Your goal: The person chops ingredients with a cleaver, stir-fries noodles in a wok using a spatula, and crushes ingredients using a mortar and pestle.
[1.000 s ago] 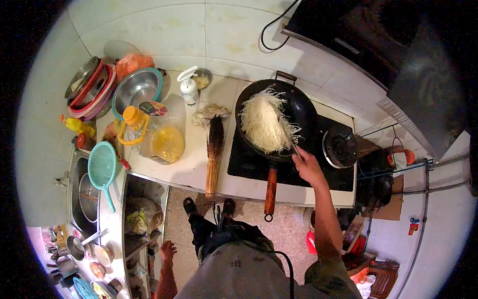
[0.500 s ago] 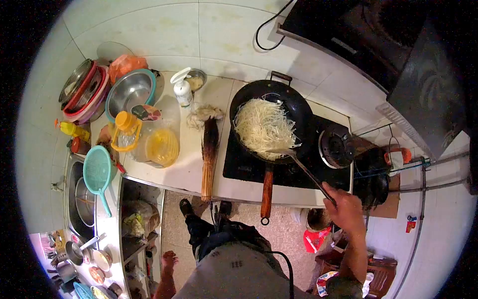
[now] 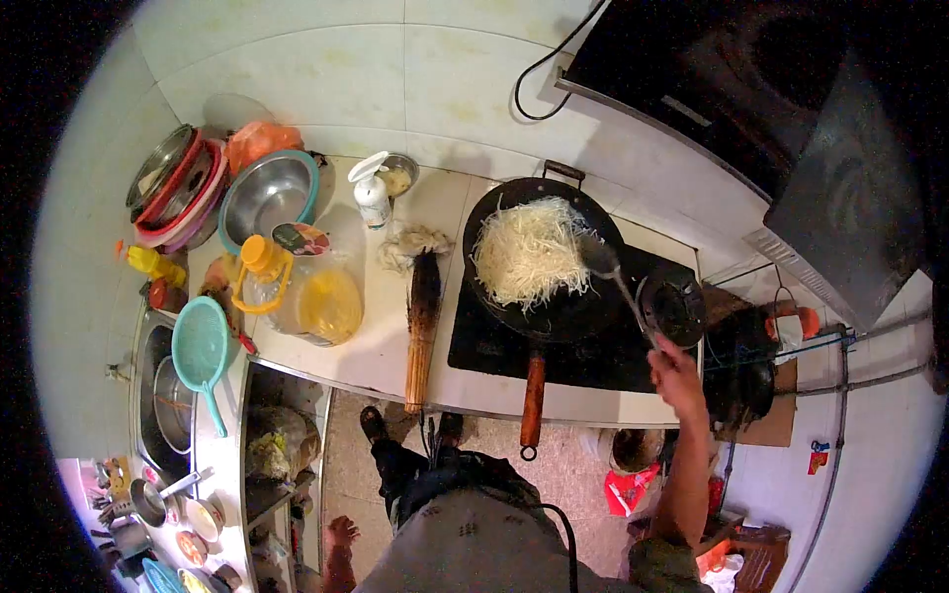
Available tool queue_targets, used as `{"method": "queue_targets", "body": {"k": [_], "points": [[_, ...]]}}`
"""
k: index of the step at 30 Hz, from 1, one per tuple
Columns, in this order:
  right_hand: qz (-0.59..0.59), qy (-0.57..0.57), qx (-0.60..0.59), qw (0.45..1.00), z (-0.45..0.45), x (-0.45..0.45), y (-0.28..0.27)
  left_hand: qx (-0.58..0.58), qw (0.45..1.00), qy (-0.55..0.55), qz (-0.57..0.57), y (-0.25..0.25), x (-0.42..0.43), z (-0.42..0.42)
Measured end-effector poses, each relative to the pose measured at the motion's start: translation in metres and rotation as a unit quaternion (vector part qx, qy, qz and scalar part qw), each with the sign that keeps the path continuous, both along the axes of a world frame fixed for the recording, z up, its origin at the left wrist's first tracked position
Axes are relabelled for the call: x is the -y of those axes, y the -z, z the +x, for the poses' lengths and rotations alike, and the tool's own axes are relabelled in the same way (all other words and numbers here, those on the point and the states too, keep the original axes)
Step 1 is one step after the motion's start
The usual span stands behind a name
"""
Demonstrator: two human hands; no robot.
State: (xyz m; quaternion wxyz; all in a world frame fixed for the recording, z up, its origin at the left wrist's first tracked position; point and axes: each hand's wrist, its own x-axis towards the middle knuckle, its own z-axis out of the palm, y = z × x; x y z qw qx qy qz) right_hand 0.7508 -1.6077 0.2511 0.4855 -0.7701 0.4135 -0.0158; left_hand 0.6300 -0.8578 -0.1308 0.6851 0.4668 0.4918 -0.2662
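Note:
My right hand (image 3: 676, 378) is closed around the handle of a long metal wok spatula (image 3: 625, 289). The spatula's dark, rounded head is at the right side of a heap of pale, thin shreds (image 3: 534, 252), perhaps noodles or shredded potato. They lie in a black wok (image 3: 494, 308) on the left burner, whose wooden handle (image 3: 534, 395) points toward me; nothing grips it. Low at my left side hangs my left hand (image 3: 342, 534), holding nothing, its fingers loosely apart.
A bamboo wok brush (image 3: 419, 346) lies left of the stove (image 3: 484, 346). Farther left are an oil jug (image 3: 331, 304), a white pump bottle (image 3: 372, 203), a steel basin (image 3: 262, 203) and a green strainer (image 3: 200, 341). The range hood (image 3: 682, 109) hangs at upper right.
My right hand has moved the spatula up from the wok's near edge to the right side of the shreds. The heap has shifted and looks more compact. My view has tilted slightly.

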Motion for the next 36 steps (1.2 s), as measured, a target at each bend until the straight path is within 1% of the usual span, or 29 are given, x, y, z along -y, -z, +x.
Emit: {"method": "queue_targets", "body": {"k": [2,3,4,5,6,8,9,10,12,13,14,15,16,17,18,19,20,21,22,23,25,26,27,28,29,31,32,34,36], "points": [[0.014,0.009,0.032,0.999,0.024,0.015,0.002,-0.015,1.000,0.016,0.002,0.011,-0.007,-0.023],[0.018,0.013,0.044,0.999,0.038,0.023,0.005,-0.017,0.999,0.041,0.024,0.034,-0.008,-0.033],[0.104,0.039,0.021,0.994,0.055,0.030,0.010,-0.017,0.997,0.066,0.045,0.049,-0.010,-0.036],[0.190,0.065,-0.004,0.980,0.070,0.037,0.018,-0.003,0.969,-0.050,-0.242,0.052,-0.026,-0.027],[0.191,0.065,-0.004,0.979,0.084,0.044,0.034,-0.003,0.969,-0.049,-0.241,0.050,-0.026,-0.022],[0.355,0.003,-0.011,0.935,0.111,0.056,0.062,0.041,0.995,0.094,-0.017,0.025,-0.007,0.006],[0.358,0.004,-0.012,0.934,0.120,0.052,0.062,0.024,0.989,0.044,-0.139,0.059,-0.028,0.014],[0.366,-0.014,-0.017,0.930,0.127,0.044,0.062,0.021,0.990,0.043,-0.136,0.055,-0.030,0.013],[0.374,-0.035,-0.022,0.926,0.128,0.034,0.055,0.106,0.974,-0.036,-0.198,0.043,-0.025,0.031],[0.309,-0.088,-0.032,0.946,0.123,0.027,0.046,0.094,0.978,0.026,-0.186,0.035,-0.028,0.041],[0.242,-0.142,-0.042,0.959,0.120,0.021,0.040,0.095,0.978,0.024,-0.185,0.022,-0.023,0.047],[0.244,-0.145,-0.044,0.958,0.113,0.016,0.039,0.085,0.992,0.064,-0.073,0.003,-0.012,0.044],[0.137,-0.202,-0.029,0.969,0.105,0.011,0.039,0.073,0.991,0.103,0.039,0.006,-0.014,0.034],[0.027,-0.255,-0.012,0.966,0.096,0.006,0.038,0.072,0.991,0.101,0.039,0.011,-0.017,0.031],[0.029,-0.256,-0.014,0.966,0.084,0.000,0.036,0.057,0.996,0.060,-0.035,0.042,-0.035,0.018],[-0.111,-0.305,0.041,0.945,0.071,-0.008,0.032,0.042,0.993,0.019,-0.111,0.055,-0.042,0.013],[-0.249,-0.347,0.094,0.900,0.058,-0.015,0.026,0.039,0.993,0.020,-0.112,0.049,-0.039,0.010],[-0.249,-0.345,0.091,0.900,0.045,-0.023,0.014,0.035,0.993,0.041,-0.106,0.033,-0.029,0.008],[-0.297,-0.349,0.051,0.887,0.034,-0.034,-0.002,0.032,0.993,0.061,-0.100,0.022,-0.022,0.008],[-0.344,-0.352,0.010,0.871,0.024,-0.042,-0.016,0.030,0.992,0.063,-0.101,0.030,-0.025,0.005],[-0.374,-0.353,-0.019,0.857,0.002,-0.049,-0.032,0.044,0.961,0.009,-0.273,0.048,-0.032,-0.004],[-0.404,-0.354,-0.044,0.842,-0.006,-0.052,-0.042,0.041,0.961,0.010,-0.274,0.052,-0.032,-0.004],[-0.354,-0.341,-0.112,0.863,-0.011,-0.057,-0.059,0.036,0.983,0.060,-0.169,0.048,-0.026,0.000],[-0.355,-0.341,-0.113,0.863,-0.017,-0.058,-0.067,0.032,0.992,0.109,-0.061,0.042,-0.018,0.007],[-0.363,-0.332,-0.108,0.864,-0.022,-0.056,-0.074,0.032,0.992,0.109,-0.061,0.028,-0.006,0.017],[-0.368,-0.322,-0.090,0.868,-0.030,-0.051,-0.088,0.070,0.989,0.125,0.048,0.001,0.014,0.031],[-0.367,-0.322,-0.090,0.868,-0.029,-0.052,-0.090,0.070,0.989,0.125,0.049,0.018,0.001,0.032],[-0.327,-0.317,-0.160,0.876,-0.023,-0.054,-0.093,0.034,0.988,0.121,-0.093,0.048,-0.023,0.042],[-0.359,-0.310,-0.149,0.868,-0.010,-0.058,-0.058,0.032,0.990,0.081,-0.113,0.046,-0.020,0.044]]}}
